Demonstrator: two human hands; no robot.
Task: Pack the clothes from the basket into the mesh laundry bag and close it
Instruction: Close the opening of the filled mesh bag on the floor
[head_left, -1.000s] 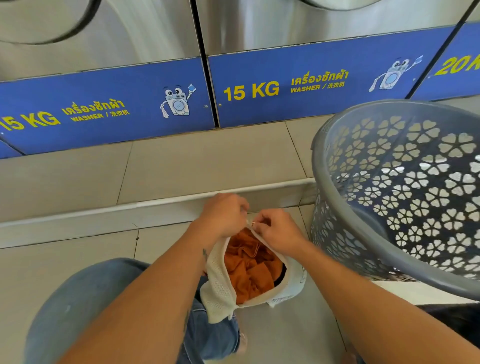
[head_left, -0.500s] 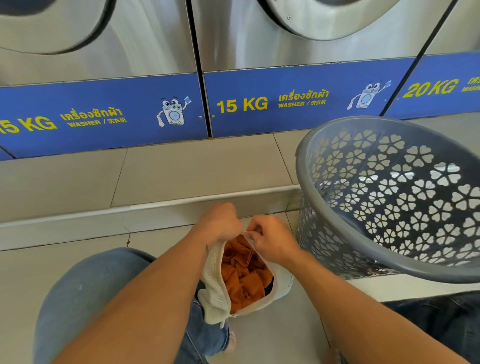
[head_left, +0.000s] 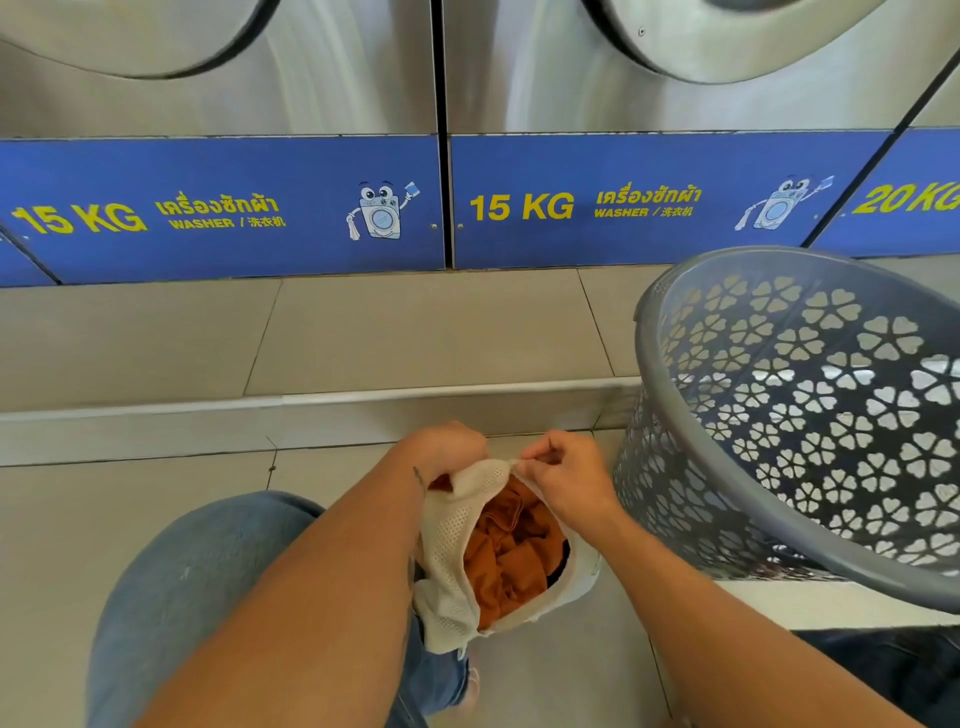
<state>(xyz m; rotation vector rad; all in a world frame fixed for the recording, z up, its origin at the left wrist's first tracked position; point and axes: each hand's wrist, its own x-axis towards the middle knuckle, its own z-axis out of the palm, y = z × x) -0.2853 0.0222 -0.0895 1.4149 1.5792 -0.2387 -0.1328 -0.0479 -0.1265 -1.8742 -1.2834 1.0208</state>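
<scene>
My left hand (head_left: 444, 449) and my right hand (head_left: 563, 475) meet at the far end of the white mesh laundry bag (head_left: 457, 561), at the top of its opening. My right hand pinches the edge of the mesh between the thumb and the first fingers; the other fingers are curled in. I think the zipper pull is there, but it is too small for me to tell. My left hand is closed around the bunched mesh just to the left of this pinch, and its fingers are hidden behind the cloth, so I cannot say how they lie.

The bag hangs below my two hands and between my forearms, in front of my left knee in blue jeans (head_left: 197, 608). Its mouth is still open along most of its length. Inside it I see crumpled orange clothes (head_left: 506, 561), and a small dark piece at the right side of the opening.

To the right of my right hand, near it but not touching, stands the grey plastic laundry basket (head_left: 727, 499) with flower-shaped holes in its wall. It is tilted toward me, and through the holes I see only the light floor.

Beyond my hands there is a low tiled step (head_left: 415, 332), and behind it the steel washing machines (head_left: 322, 78) with blue panels marked "15 KG" in yellow.
</scene>
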